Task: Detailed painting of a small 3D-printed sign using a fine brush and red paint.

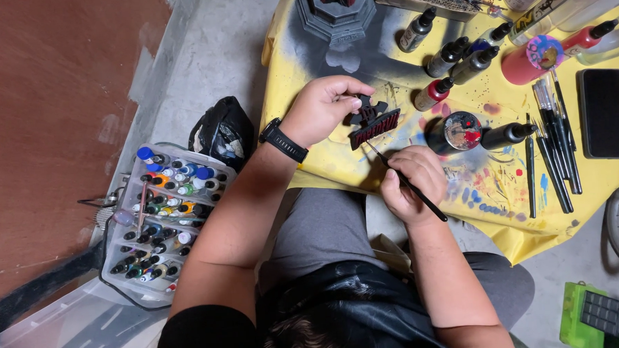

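My left hand (323,106) grips a small black model piece with a red lettered bar (373,122) over the yellow, paint-stained table cover (299,64). A black watch sits on that wrist. My right hand (412,181) holds a thin black paintbrush (406,182), its tip touching the underside of the red bar. A round open paint pot with red and black smears (462,130) lies just right of the piece.
Several dropper paint bottles (449,56) and a row of brushes (552,138) lie on the right of the table. A black case (603,112) sits far right. A clear bin of paint bottles (161,217) and a black bag (222,132) rest on the floor, left.
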